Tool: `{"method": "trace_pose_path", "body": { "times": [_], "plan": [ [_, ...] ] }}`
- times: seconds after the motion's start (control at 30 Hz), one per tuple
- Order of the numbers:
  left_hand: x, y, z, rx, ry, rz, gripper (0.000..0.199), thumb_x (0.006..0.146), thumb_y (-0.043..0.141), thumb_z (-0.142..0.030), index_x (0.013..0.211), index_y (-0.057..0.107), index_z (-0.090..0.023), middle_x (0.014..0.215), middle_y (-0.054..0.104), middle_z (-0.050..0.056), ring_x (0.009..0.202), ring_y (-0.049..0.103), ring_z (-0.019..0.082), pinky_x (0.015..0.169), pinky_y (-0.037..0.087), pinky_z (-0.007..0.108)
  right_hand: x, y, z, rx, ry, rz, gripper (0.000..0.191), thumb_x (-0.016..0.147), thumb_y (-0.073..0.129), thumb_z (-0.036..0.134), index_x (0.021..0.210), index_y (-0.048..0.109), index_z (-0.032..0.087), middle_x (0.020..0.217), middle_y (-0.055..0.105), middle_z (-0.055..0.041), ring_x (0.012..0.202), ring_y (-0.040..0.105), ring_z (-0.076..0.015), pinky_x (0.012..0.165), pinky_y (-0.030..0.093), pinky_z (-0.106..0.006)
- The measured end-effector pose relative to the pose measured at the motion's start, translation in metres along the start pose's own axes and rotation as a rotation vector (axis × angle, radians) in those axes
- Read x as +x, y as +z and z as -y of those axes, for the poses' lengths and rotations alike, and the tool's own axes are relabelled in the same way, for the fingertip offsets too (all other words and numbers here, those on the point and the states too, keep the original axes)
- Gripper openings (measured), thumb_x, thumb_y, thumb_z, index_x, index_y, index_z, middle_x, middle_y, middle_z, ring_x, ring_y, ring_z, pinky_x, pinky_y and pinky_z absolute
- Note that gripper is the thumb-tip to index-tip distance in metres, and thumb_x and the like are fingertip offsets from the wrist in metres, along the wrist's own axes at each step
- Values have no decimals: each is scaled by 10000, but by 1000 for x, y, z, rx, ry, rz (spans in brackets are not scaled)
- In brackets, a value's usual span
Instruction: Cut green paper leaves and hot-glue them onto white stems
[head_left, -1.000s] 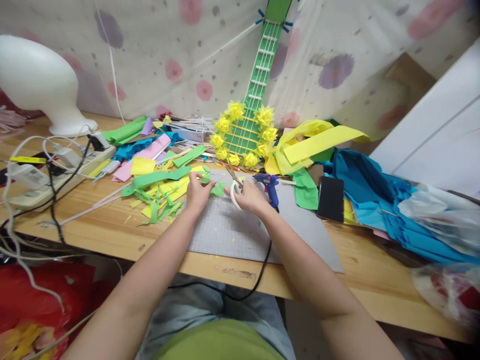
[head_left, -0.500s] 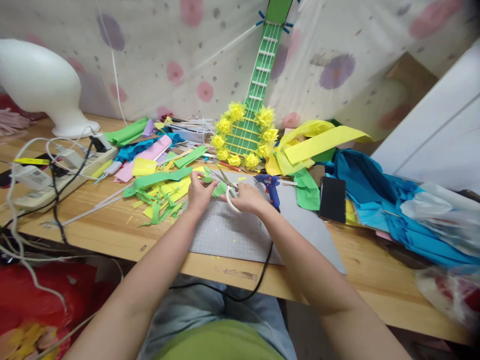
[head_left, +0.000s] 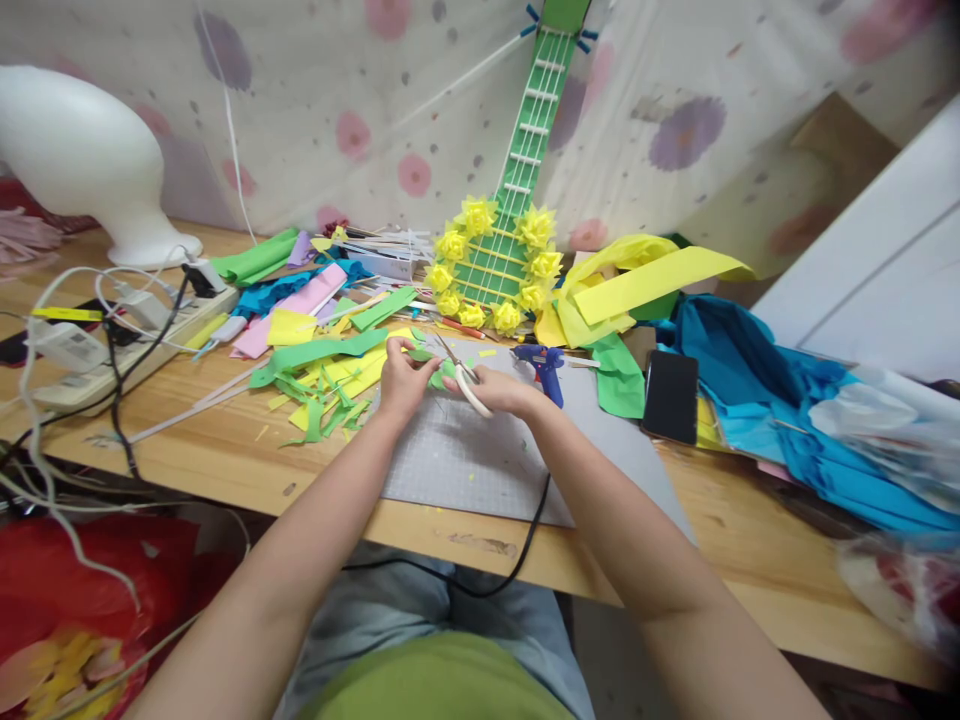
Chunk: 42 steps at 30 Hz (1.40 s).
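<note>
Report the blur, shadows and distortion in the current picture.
Head view: the plastic bag at lower right looks smeared; head view: a soft shadow lies on the grey mat below the right hand; head view: the white head form seems stretched.

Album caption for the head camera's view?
Right hand with scissors, left hand with green paper, before a flower-trimmed model guitar.
</note>
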<state>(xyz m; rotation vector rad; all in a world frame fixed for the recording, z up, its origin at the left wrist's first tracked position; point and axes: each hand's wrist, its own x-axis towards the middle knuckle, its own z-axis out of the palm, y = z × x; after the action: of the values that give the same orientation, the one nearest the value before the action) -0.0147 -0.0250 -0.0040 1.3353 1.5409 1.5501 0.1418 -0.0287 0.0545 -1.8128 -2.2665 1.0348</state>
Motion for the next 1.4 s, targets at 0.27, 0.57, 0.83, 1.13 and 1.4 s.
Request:
{"method": "trace_pose_path", "body": {
  "times": [0.27,0.57,0.83,1.13,1.4],
  "plan": [
    [1,1,5,-20,13,18,434,612,691,-276,872,346,-235,634,635,-32,634,644,167,628,444,254,-1,-1,2,21,32,10,730,670,474,699,1115,533,122,1169,577,-155,1006,563,-252,772,425,-280],
    [0,2,2,-12,7,11,432,613,689,-284,863,341,-228,628,636,-34,632,648,171,599,437,247,8,7,2,17,75,-23,490,753,452,459,1083,536,107,1091,608,-158,896,586,-245,636,403,-268],
    [1,5,4,-39,0,-15,438,611,694,-260,875,346,-227,608,629,-41,625,651,166,597,439,237,10,14,1,-18,80,-116,410,757,452,401,1030,548,111,1064,618,-156,891,593,-240,628,400,-255],
    [2,6,0,-167,-67,-13,444,598,694,-233,851,329,-225,580,624,-44,586,649,167,553,447,227,14,12,-12,93,55,-249,333,733,491,401,946,554,153,940,638,-92,819,590,-209,626,400,-248],
    [5,6,-4,-284,-263,-75,465,572,709,-157,859,347,-206,542,602,-44,562,647,168,524,450,218,2,19,-32,200,126,-401,239,726,513,379,882,505,199,876,614,-44,796,568,-187,658,406,-262]
  ]
}}
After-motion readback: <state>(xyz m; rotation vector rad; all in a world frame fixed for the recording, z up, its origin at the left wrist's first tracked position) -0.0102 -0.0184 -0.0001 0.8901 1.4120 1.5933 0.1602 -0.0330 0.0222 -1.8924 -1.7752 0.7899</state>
